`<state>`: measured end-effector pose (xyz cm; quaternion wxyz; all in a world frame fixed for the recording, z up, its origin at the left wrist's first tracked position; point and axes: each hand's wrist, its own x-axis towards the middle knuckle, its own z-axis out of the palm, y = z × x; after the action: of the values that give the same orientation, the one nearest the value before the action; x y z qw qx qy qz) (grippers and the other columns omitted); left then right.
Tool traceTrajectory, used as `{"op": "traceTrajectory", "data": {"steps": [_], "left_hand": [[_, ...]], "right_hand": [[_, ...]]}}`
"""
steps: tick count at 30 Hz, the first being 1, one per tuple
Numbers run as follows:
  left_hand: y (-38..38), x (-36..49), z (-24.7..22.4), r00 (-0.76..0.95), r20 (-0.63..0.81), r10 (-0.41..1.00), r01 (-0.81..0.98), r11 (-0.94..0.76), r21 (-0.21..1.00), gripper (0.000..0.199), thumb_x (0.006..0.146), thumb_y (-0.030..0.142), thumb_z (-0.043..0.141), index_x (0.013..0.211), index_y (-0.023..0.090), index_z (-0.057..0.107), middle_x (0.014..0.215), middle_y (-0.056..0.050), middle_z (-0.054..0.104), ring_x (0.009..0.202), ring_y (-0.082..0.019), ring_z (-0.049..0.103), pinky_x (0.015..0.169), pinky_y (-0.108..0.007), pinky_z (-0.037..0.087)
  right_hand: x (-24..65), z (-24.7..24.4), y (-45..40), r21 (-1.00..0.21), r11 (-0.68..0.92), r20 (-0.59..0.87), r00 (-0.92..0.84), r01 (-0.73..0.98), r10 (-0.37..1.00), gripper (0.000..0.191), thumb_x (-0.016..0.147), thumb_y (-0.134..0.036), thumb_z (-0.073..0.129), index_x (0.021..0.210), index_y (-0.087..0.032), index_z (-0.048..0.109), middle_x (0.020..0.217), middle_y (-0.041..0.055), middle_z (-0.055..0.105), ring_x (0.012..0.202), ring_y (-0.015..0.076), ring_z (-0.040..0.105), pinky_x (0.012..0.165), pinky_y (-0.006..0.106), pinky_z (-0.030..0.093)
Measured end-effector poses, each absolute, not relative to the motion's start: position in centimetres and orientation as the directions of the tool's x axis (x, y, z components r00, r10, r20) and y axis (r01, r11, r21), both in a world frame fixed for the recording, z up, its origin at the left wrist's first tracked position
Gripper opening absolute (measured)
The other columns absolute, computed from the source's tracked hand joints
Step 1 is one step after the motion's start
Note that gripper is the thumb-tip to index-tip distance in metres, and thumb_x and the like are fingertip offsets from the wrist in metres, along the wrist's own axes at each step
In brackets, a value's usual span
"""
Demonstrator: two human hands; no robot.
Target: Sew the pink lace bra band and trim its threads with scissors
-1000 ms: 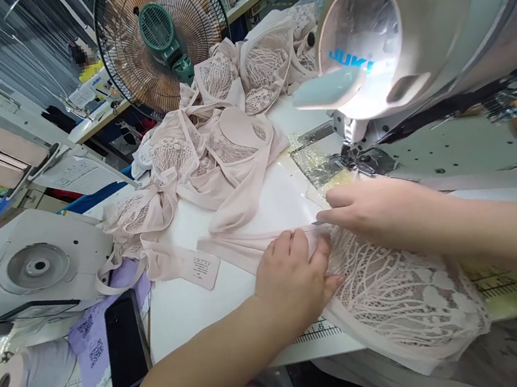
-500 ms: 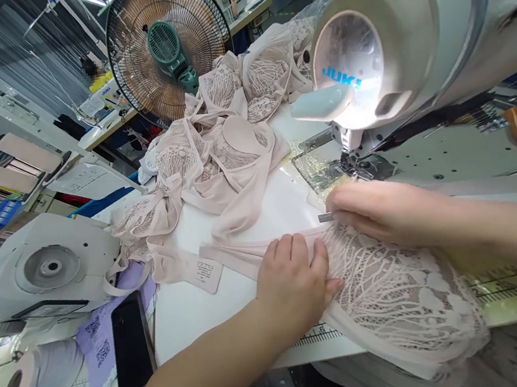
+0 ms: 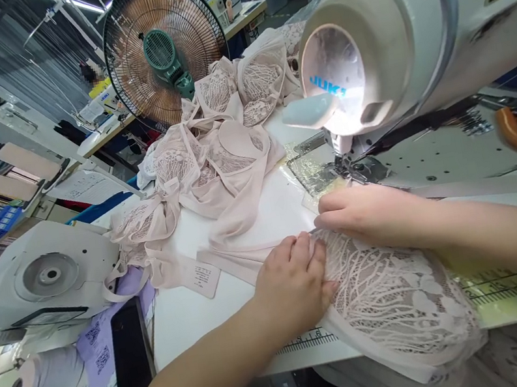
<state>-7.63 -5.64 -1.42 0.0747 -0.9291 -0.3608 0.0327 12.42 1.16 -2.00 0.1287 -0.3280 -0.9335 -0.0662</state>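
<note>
In the head view, your right hand is just in front of the machine, on your side of its needle; its thumb and fingers pinch a thin grey tool, which points left from the machine and ends by your other fingertips; your left hand lies farther left of the machine, palm down on the bra, fingers close together and pressed on the cloth; whether they pinch it too, I can't tell.

The bra lies in front of the machine, its lace cup overhanging the edge of the table, its band running left; a ruler follows that edge, in front of the machine; left of the machine is a pile of bras; a fan stands farther off than the machine, behind the pile; well left of the machine are a second machine, a spool and a phone, the phone nearest your left forearm.
</note>
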Motion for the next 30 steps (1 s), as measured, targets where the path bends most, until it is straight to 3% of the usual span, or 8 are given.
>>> {"op": "traceTrajectory", "data": {"steps": [9, 15, 19, 23, 30], "left_hand": [[-5.7, -7.6, -1.2, 0.716, 0.004, 0.698, 0.692, -0.710, -0.133, 0.056, 0.088, 0.045, 0.039, 0.132, 0.011, 0.041, 0.135, -0.016, 0.045, 0.122, -0.027, 0.043, 0.097, -0.038, 0.040], [-5.7, -7.5, -1.0, 0.713, 0.017, 0.701, 0.696, -0.705, -0.136, 0.055, 0.087, 0.045, 0.040, 0.131, 0.011, 0.043, 0.134, -0.016, 0.046, 0.119, -0.028, 0.045, 0.097, -0.039, 0.040], [-5.7, -7.6, -1.1, 0.719, 0.032, 0.695, 0.691, -0.708, -0.147, 0.055, 0.088, 0.045, 0.038, 0.131, 0.011, 0.044, 0.133, -0.016, 0.047, 0.117, -0.028, 0.046, 0.096, -0.039, 0.041], [-5.7, -7.7, -1.3, 0.725, 0.061, 0.686, 0.685, -0.710, -0.163, 0.055, 0.089, 0.045, 0.036, 0.130, 0.011, 0.045, 0.132, -0.016, 0.048, 0.116, -0.028, 0.048, 0.095, -0.039, 0.041], [-5.7, -7.7, -1.3, 0.725, 0.069, 0.685, 0.686, -0.710, -0.157, 0.054, 0.088, 0.045, 0.038, 0.130, 0.012, 0.045, 0.131, -0.016, 0.049, 0.114, -0.028, 0.048, 0.094, -0.039, 0.042]], "right_hand": [[13.3, -1.5, 1.6, 0.075, 0.828, 0.215, -0.820, 0.555, 0.530, 0.022, 0.061, 0.002, 0.045, 0.065, -0.017, 0.056, 0.064, 0.0032, 0.049, 0.057, 0.0147, 0.043, 0.050, 0.026, 0.020], [12.5, -1.6, 1.4, 0.085, 0.826, 0.263, -0.812, 0.557, 0.520, 0.016, 0.069, -0.003, 0.050, 0.070, -0.017, 0.059, 0.067, 0.0030, 0.049, 0.059, 0.0147, 0.045, 0.050, 0.027, 0.019], [12.7, -1.5, 1.8, 0.078, 0.850, 0.204, -0.842, 0.522, 0.499, 0.014, 0.070, -0.004, 0.055, 0.072, -0.017, 0.060, 0.070, 0.0031, 0.050, 0.063, 0.0146, 0.045, 0.051, 0.026, 0.022], [13.7, -1.0, 2.3, 0.091, 0.839, 0.125, -0.842, 0.536, 0.524, 0.012, 0.072, -0.006, 0.053, 0.070, -0.016, 0.059, 0.071, 0.0033, 0.049, 0.066, 0.0154, 0.044, 0.051, 0.026, 0.021], [13.5, -0.3, 2.2, 0.037, 0.811, 0.108, -0.809, 0.584, 0.577, 0.016, 0.071, -0.004, 0.048, 0.072, -0.017, 0.059, 0.072, 0.0030, 0.048, 0.065, 0.0148, 0.042, 0.050, 0.026, 0.021]]}}
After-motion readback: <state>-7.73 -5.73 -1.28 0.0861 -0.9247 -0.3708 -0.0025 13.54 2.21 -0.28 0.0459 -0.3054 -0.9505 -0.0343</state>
